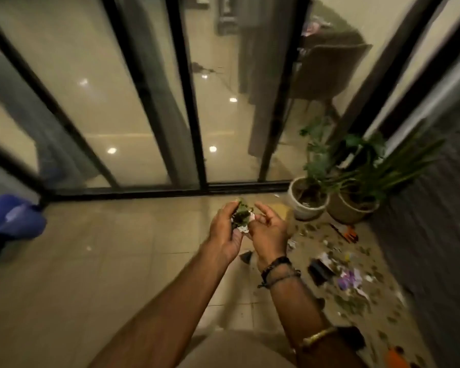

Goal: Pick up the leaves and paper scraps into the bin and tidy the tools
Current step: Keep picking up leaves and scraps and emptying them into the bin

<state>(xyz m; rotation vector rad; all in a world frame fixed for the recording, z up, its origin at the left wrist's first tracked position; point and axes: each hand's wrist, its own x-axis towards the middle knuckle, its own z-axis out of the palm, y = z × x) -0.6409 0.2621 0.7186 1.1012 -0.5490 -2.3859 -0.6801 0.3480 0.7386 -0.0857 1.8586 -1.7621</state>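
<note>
Two hands: your left hand [225, 229] curls round a wad of leaves and paper scraps [241, 217]; your right hand [268, 228] sits just beside it, fingers loose and apart, clamping nothing I can make out.
Step in hand: gathering, by my reading; you hold the wad up over the tiled floor [117, 261], not yet binned.
Litter left: many more scattered leaves and scraps [351, 282] lie on the floor to your right, near the plant pots [307, 205].
Tools: an orange-handled tool [349, 233] lies in the litter just in front of the pots, untouched.
Bin: the blue shape [14, 216] at far left may be it; too blurred to be sure.
Next move: likely a carry leftward, with your left fingers kept closed so nothing drops.
Edges: the glass door [144, 115] stands ahead; a dark wall [422, 235] hems you in on the right.
Open room: the widest stretch of floor lies to your left, toward the blue shape.
</note>
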